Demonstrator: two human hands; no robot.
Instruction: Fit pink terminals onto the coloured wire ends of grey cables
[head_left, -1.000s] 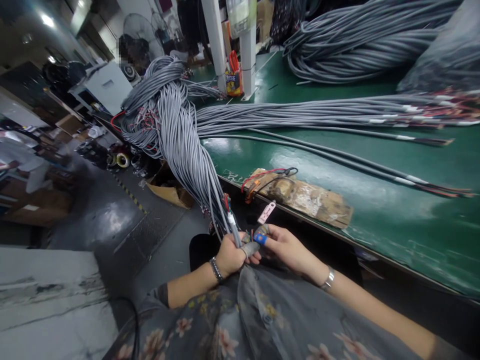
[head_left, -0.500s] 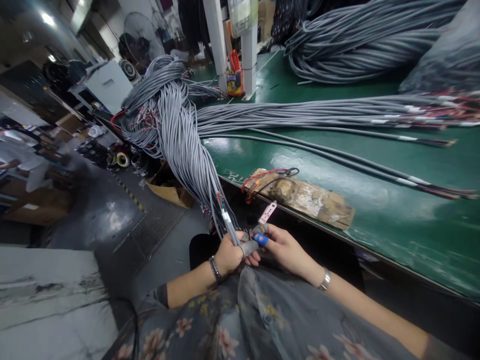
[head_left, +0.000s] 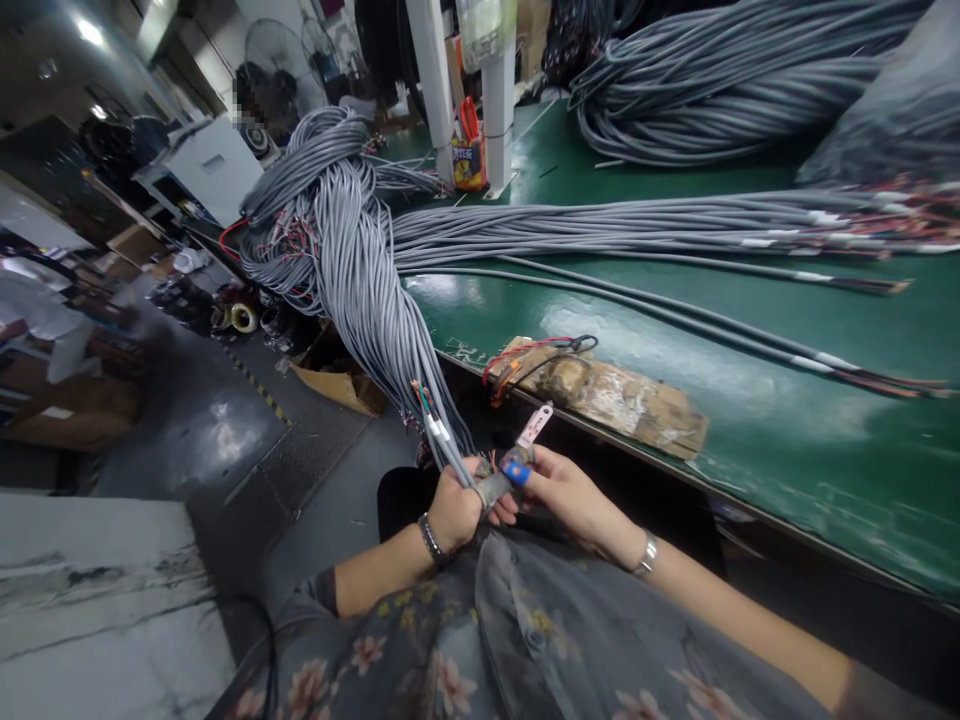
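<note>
My left hand (head_left: 456,512) is closed around grey cables (head_left: 452,458) whose upper ends carry white bands and bare coloured wires. Close beside it, my right hand (head_left: 566,495) is closed in a pinch, with blue tape (head_left: 517,472) wrapped on its thumb. From its fingers sticks up a flat pale pink strip (head_left: 535,425) with a slot near its end; the rest of the strip is hidden. Short coloured wire ends show between the two hands. A thick bundle of grey cables (head_left: 364,255) hangs off the bench down to my left hand.
The green bench (head_left: 787,470) bears a worn wooden board (head_left: 637,405) at its near edge, with red and black leads on it. More grey cables (head_left: 600,222) lie across it, and a large coil (head_left: 727,90) sits behind. An open cardboard box (head_left: 341,370) stands on the floor.
The banded cable ends in my left hand have tilted left and spread, so two white bands now show side by side. My right hand has barely moved.
</note>
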